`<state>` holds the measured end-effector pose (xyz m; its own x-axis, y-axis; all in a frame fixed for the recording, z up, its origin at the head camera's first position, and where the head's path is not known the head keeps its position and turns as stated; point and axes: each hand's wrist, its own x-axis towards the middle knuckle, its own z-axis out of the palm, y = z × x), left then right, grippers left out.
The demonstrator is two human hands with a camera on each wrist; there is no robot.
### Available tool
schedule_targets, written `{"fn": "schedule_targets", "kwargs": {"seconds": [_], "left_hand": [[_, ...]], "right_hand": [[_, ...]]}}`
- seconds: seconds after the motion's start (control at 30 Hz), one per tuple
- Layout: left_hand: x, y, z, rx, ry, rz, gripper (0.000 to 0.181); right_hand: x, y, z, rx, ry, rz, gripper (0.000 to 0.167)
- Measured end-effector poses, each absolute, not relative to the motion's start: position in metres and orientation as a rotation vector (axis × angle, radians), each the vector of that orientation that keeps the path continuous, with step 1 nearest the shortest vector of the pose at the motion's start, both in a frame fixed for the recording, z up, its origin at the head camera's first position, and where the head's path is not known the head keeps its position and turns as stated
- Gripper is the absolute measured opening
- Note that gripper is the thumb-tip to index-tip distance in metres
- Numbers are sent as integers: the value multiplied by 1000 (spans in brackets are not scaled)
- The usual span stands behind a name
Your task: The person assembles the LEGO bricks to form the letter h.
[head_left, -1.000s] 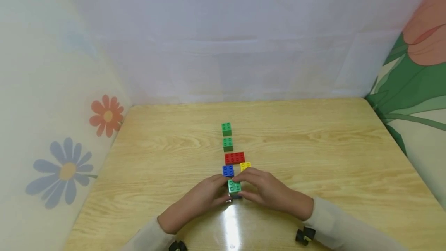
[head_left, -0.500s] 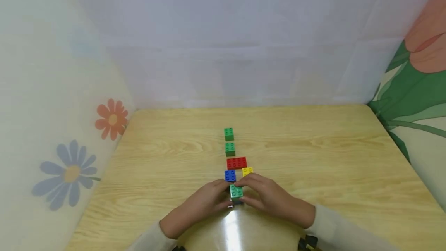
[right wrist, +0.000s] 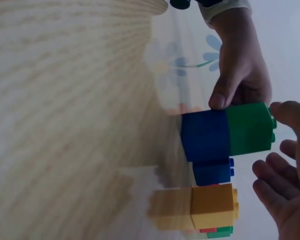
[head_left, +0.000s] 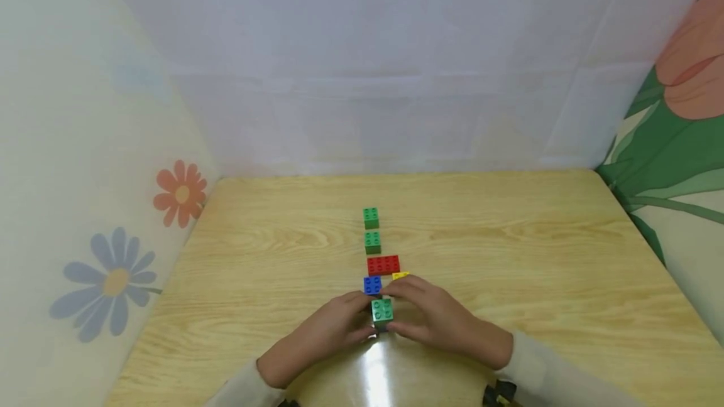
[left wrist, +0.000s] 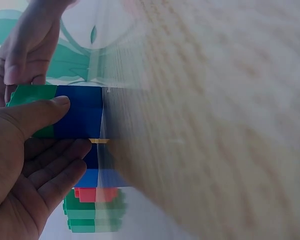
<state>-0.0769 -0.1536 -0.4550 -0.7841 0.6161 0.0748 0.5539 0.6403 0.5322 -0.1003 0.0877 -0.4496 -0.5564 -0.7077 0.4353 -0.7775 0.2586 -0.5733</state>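
Note:
A green brick (head_left: 382, 310) sits on top of a dark blue brick (right wrist: 205, 136), the two stacked upright on the table near me. My left hand (head_left: 338, 326) holds this stack from the left. In the left wrist view its thumb (left wrist: 52, 106) lies across the joint of the two bricks, other fingers along the far side. My right hand (head_left: 440, 320) is at the stack's right, its thumb (right wrist: 290, 112) at the green brick's top corner and its remaining fingers spread apart from the brick. Just beyond stands another blue brick (head_left: 372, 285).
A yellow brick (head_left: 400, 275) is partly hidden behind my right hand. Farther back lie a red long brick (head_left: 383, 264) and two green bricks, the nearer one (head_left: 372, 242) and the farther one (head_left: 370, 218), in a line on the wooden table (head_left: 271, 237).
My right index finger has lifted slightly off the green brick's top, toward the far blue brick. My left hand stays at the stack. The head view has tilted a little.

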Motion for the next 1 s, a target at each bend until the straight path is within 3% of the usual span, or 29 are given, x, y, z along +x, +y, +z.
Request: {"fn": "schedule_targets", "kwargs": {"seconds": [0.37, 1.0], "left_hand": [[-76, -156, -453, 966, 2755, 783, 41], [-76, -162, -451, 936, 2752, 766, 37]], "right_hand": [[-111, 95, -445, 1342, -2438, 1211, 54], [-115, 95, -457, 1202, -2510, 1220, 46]]}}
